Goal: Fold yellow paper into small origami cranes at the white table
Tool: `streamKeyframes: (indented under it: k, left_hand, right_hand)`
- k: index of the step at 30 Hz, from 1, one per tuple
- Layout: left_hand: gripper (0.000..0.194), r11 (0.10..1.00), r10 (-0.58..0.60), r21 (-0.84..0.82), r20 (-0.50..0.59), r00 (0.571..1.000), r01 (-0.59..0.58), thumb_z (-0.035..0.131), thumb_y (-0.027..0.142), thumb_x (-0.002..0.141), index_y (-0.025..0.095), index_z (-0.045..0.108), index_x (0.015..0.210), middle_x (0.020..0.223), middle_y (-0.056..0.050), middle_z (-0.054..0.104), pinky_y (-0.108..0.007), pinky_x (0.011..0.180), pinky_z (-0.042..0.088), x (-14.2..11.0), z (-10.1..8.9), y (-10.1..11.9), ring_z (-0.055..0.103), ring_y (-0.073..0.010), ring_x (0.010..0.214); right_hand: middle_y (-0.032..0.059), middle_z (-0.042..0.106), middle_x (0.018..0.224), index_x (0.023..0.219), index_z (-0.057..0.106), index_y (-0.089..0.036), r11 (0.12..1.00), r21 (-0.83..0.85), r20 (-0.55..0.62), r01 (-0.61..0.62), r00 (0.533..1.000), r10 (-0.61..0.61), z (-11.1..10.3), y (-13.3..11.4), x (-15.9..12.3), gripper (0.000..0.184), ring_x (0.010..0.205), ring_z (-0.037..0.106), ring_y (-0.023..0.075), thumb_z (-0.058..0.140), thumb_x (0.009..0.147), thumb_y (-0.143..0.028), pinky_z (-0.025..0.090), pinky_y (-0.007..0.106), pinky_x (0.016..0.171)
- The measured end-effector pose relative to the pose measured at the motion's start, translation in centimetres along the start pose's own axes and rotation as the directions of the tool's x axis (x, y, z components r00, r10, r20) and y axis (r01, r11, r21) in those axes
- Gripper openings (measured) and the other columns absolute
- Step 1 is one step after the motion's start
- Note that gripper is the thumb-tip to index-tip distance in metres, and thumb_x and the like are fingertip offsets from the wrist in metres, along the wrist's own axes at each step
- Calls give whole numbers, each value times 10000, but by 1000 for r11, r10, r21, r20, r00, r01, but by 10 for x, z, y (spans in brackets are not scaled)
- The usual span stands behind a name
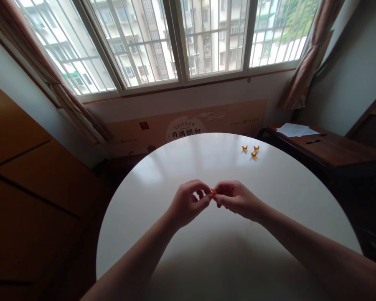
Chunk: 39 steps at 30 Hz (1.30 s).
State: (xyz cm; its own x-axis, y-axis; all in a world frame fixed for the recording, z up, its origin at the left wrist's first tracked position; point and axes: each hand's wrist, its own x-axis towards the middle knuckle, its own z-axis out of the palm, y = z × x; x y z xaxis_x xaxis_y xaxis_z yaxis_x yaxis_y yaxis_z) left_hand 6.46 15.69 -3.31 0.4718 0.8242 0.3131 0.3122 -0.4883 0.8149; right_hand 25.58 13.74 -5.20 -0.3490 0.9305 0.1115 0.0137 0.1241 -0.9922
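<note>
Over the middle of a round white table [269, 196], my left hand [188, 202] and my right hand [236, 200] meet fingertip to fingertip. Both pinch a tiny orange folded paper piece [213, 192] between thumb and fingers, just above the tabletop. Most of the piece is hidden by my fingers. Three small orange folded paper figures [250, 150] stand together on the table's far right part, well beyond my hands.
A dark wooden side table [341, 150] at the right carries white sheets of paper [296, 129] and a black pen [313, 141]. A printed cardboard panel [184, 127] leans under the barred window. A wooden cabinet [19, 188] fills the left.
</note>
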Motion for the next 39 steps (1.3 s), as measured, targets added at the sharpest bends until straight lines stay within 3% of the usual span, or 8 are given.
streamKeyframes:
  k: [4,11,16,21,26,32,36,39]
  left_hand:
    - [38,1000,15,-2,27,1000,-15,629,154,764,138,663,772,758,-37,632,-162,493,456,-1,0,4,589,-108,637]
    - [122,987,-104,-122,-27,994,100,639,244,759,125,656,740,701,-33,610,-173,434,414,1,4,2,535,-100,573]
    - [132,987,-110,-121,-64,992,102,638,253,763,124,658,739,695,-29,616,-174,431,435,0,8,2,550,-104,579]
    - [181,975,-161,-175,-121,979,139,624,288,780,127,643,699,587,7,569,-167,408,446,3,3,3,513,-81,496]
    - [225,959,-197,-246,-241,950,137,624,332,798,125,648,711,521,31,526,-160,393,438,7,-6,3,490,-70,450]
    - [284,953,-193,-258,-116,974,158,659,389,802,112,696,754,551,10,566,-170,392,444,2,1,8,502,-75,451]
    - [277,949,-179,-277,-75,981,152,689,389,796,112,709,779,612,-12,602,-177,396,457,-2,4,12,521,-86,490]
    - [259,950,-151,-283,-44,988,133,701,371,793,113,716,792,657,-33,628,-181,401,464,-2,4,13,538,-98,527]
  right_hand:
    - [26,644,678,826,703,-146,999,-27,38,23,999,-22,-1,-2,-1,145,649,575,151,688,801,-288,441,258,588]
    - [17,624,658,804,693,-144,994,-83,29,77,997,-75,0,-2,-2,148,623,539,139,665,825,-288,401,244,559]
    - [18,639,652,792,683,-150,993,-96,5,66,998,-66,1,-5,-4,172,613,564,142,653,830,-315,405,237,545]
    - [12,636,607,760,671,-151,997,-70,-49,-19,999,15,1,-6,-3,150,537,529,114,659,796,-297,360,213,480]
    - [18,626,608,763,641,-153,964,191,-17,-186,981,193,1,-8,-2,199,484,465,87,702,749,-341,212,184,397]
    - [7,609,617,767,609,-170,857,435,53,-278,957,284,4,-11,-4,238,489,485,86,748,723,-357,205,187,405]
    - [-3,594,597,758,615,-169,847,448,78,-285,957,281,7,-12,-6,250,478,486,83,763,719,-366,188,180,394]
    - [-2,591,591,750,625,-165,890,389,72,-237,971,228,6,-11,-6,267,470,476,81,748,749,-402,191,178,382]
